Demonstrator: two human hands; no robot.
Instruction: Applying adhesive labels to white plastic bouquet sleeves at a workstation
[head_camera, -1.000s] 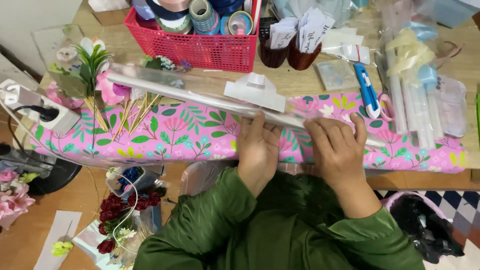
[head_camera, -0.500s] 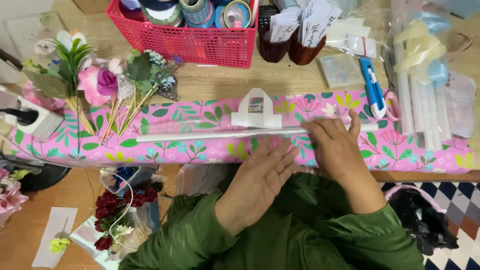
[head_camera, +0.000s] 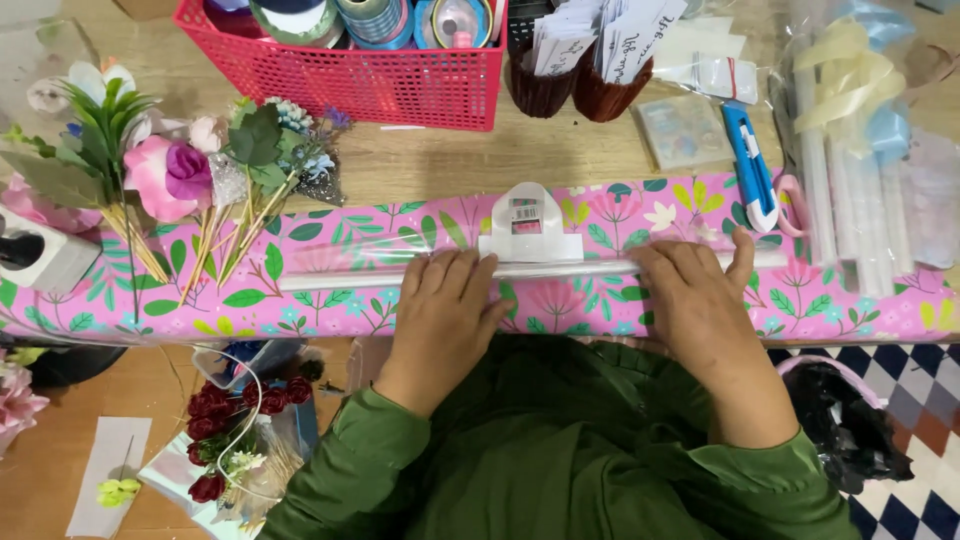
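While both hands press down on it, the clear roll lies lengthwise along the pink floral sheet that covers the near edge of the table. The left hand lies flat with fingers together on the roll's middle; the right hand is spread over the part further right, thumb lifted toward the far side. Neither hand is closed around the roll: both lie open and palm-down, probably to keep it from rolling or unwinding. A white cutter with a looped handle sits on the roll between the hands, just beyond the fingertips, where either hand could reach it.

Left of the roll, a bunch of artificial flowers lies with its stems on the sheet, and a white socket block sits beyond them at the edge. Behind the roll stands a red basket of ribbon spools, and right of the basket are two dark cups stuffed with paper tags. A blue knife lies behind the right hand, pointing away from it, with bagged white sticks and pale ribbons further right. Below the roll, off the table, red roses lie on the floor beside the person's green sleeve.
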